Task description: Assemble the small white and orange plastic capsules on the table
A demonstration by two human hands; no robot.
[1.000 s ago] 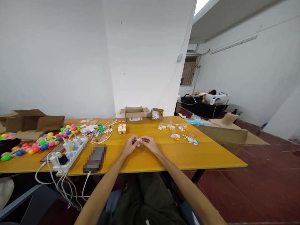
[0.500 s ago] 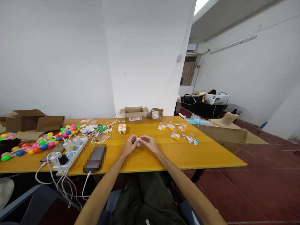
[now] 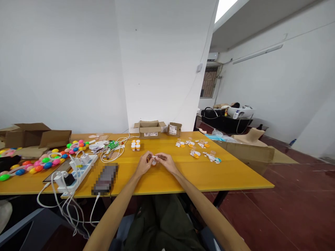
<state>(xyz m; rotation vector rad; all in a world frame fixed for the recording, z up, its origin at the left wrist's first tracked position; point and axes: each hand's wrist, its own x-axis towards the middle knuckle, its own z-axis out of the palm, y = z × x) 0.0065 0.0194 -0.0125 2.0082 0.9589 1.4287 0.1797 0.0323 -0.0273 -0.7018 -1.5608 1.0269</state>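
Note:
Over the middle of the yellow table, my left hand (image 3: 144,165) and my right hand (image 3: 166,162) meet, their fingers closed on a small white plastic part (image 3: 155,157). Just under it, between the hands, is a small clear piece with some orange (image 3: 154,162); its exact shape is too small to make out. Beyond my left hand stands a tight cluster of small white-and-orange containers (image 3: 135,145). Off to the right lie several small groups of loose white and orange parts (image 3: 195,153) with clear cups, and one group has a teal piece (image 3: 217,160).
An open cardboard box (image 3: 149,129) and a smaller box (image 3: 174,129) stand at the table's back. To the left are a power strip (image 3: 78,176) with white cables, a blurred-out phone (image 3: 105,178), colourful ball strings (image 3: 47,160) and a larger carton (image 3: 36,136).
Both hands stay together at the same spot, with the white part now turned flatter between the fingers. The whole view has shifted slightly.

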